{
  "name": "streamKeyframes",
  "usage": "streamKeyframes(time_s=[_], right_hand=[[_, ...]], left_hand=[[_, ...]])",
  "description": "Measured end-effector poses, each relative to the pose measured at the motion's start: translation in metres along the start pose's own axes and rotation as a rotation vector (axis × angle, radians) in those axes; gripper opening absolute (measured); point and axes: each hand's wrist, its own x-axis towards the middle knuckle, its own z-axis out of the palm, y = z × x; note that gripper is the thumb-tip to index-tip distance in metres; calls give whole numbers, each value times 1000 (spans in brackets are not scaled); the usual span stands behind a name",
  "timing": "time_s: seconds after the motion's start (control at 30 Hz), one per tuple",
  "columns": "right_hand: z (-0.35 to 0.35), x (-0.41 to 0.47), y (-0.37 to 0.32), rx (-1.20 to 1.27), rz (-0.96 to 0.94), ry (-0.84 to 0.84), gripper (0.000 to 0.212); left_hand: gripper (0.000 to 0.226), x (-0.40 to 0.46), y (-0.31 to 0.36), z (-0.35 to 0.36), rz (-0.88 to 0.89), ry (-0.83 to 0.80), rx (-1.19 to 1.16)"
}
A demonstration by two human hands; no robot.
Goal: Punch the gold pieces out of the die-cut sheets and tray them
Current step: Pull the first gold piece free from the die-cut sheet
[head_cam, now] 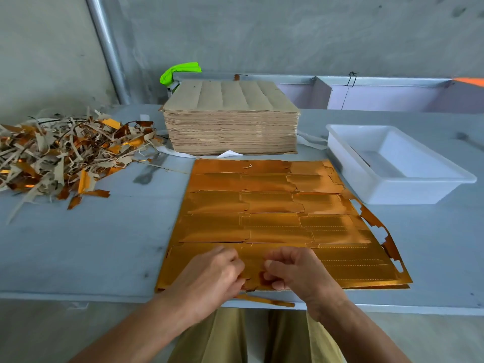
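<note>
Presently the near edge of the gold sheet [275, 218] is pinched by both the left hand [209, 273] and the right hand [296, 271]. Thin, light and easily torn it seems; hold is best taken beside the cuts.

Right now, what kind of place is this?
Probably a small packaging workshop: a tall stack of die-cut sheets, a scrap pile and a white tray sit on a plain worktable.
</note>
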Motion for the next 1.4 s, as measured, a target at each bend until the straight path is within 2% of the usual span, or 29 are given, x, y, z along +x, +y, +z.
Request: streamKeyframes(time_s=[0.1, 0.2, 0.3, 0.43, 0.57, 0.63, 0.77, 0.83, 0.93, 1.0, 1.13, 1.23, 1.4], right_hand=[[0, 1, -1, -3, -4, -10, 9], [0, 3, -4, 7, 0, -9, 8], [1, 8, -8, 2, 0, -7, 9], [6, 16, -17, 55, 21, -33, 11], [12, 23, -26, 172, 62, -87, 20], [16, 28, -31, 270, 99, -117, 31], [20, 35, -40, 454, 214, -237, 53], [21, 35, -41, 441, 230, -269, 46], [21, 37, -39, 395, 215, -242, 22], [17, 38, -38, 351, 197, -199, 14], [10, 43, -36, 258, 150, -122, 3], [12, 47, -34, 211, 114, -91, 9], [14, 50, -32, 171, 70, -69, 10]], left_hand=[[22, 0, 2, -2, 22, 16, -33], [12, 4, 3, -10, -92, 93, -101], [22, 10, -1, -20, -240, 237, -161], [11, 20, -7, -34, -360, 429, -245], [7, 30, -12, -41, -409, 531, -339], [7, 33, -11, -41, -381, 557, -343], [8, 29, -3, -29, -168, 513, -283], [8, 23, 0, -21, -100, 466, -303], [30, 15, -4, -22, -107, 448, -338], [37, 9, -13, -27, -183, 511, -358], [23, -1, -48, -30, -582, 610, -465], [28, -3, -65, -30, -781, 546, -478], [31, 1, -67, -28, -1025, 415, -825]])
